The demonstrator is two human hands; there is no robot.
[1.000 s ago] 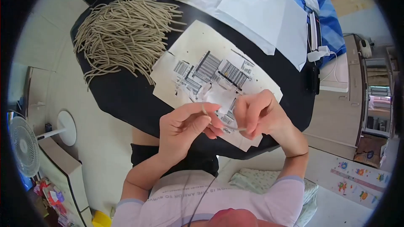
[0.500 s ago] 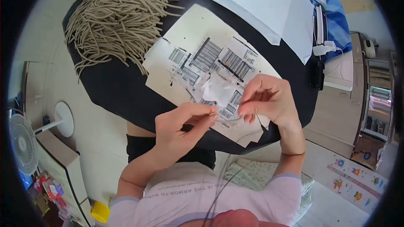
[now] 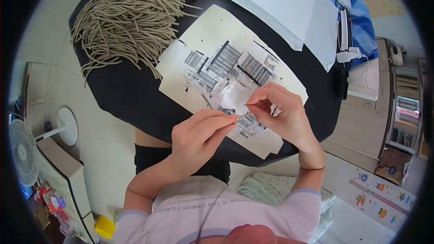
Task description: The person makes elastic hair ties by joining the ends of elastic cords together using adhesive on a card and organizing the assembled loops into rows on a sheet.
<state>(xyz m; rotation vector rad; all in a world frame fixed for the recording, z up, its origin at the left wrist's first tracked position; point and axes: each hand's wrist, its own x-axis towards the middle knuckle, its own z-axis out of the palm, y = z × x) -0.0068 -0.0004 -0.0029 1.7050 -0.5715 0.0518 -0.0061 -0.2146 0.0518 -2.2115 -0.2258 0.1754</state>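
Note:
Over the front part of the cardboard sheet [image 3: 202,30], both of my hands are close together. My left hand [image 3: 199,138] pinches a thin, pale cord [image 3: 244,115] between thumb and forefinger, and the cord runs toward my right hand. With thumb and forefinger pressed together, my right hand [image 3: 282,117] holds the other part of the cord; its end shows as a small tip at the fingers. Its exact path behind the fingers is hidden. Beneath the hands lie barcode labels [image 3: 224,58] and a crumpled white scrap [image 3: 234,95] on the cardboard.
A big pile of beige cords [image 3: 126,22] covers the left of the black table [image 3: 122,95]. White sheets [image 3: 282,9] lie at the back right, near a white plug [image 3: 349,55]. A fan [image 3: 23,151] stands on the far left.
My right hand has moved left and slightly up, its fingertips closer to my left hand. The stretch of cord between them is shorter. My left hand has shifted slightly right.

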